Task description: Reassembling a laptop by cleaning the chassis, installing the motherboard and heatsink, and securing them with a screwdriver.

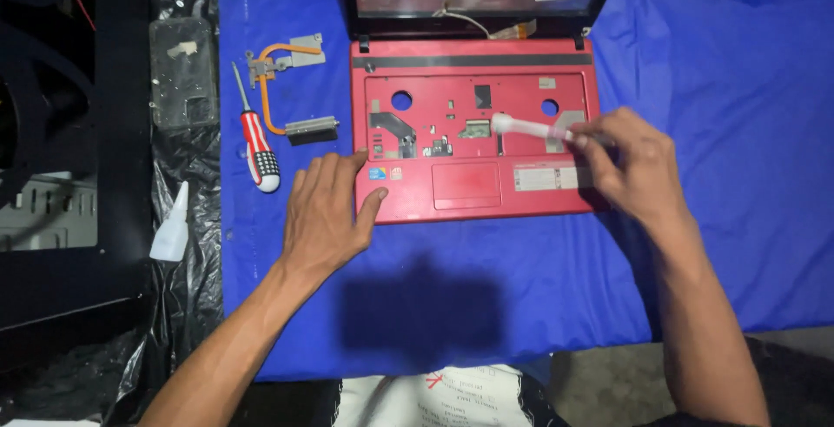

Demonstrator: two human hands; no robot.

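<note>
The right hand [630, 166] is pinching a white brush [530, 127], its head touching the keyboard bay of the red laptop base [473, 132] lying on the blue cloth [712, 218]. The left hand [326, 214] is resting flat and open-fingered (thumb on the base's front left corner), near a red-and-white screwdriver [256, 145].

Both forearms are showing bare from elbow to wrist, with no sleeves reaching into view; the left hand [326, 214] and the right hand [630, 166] are wearing no gloves, rings or watch
</note>
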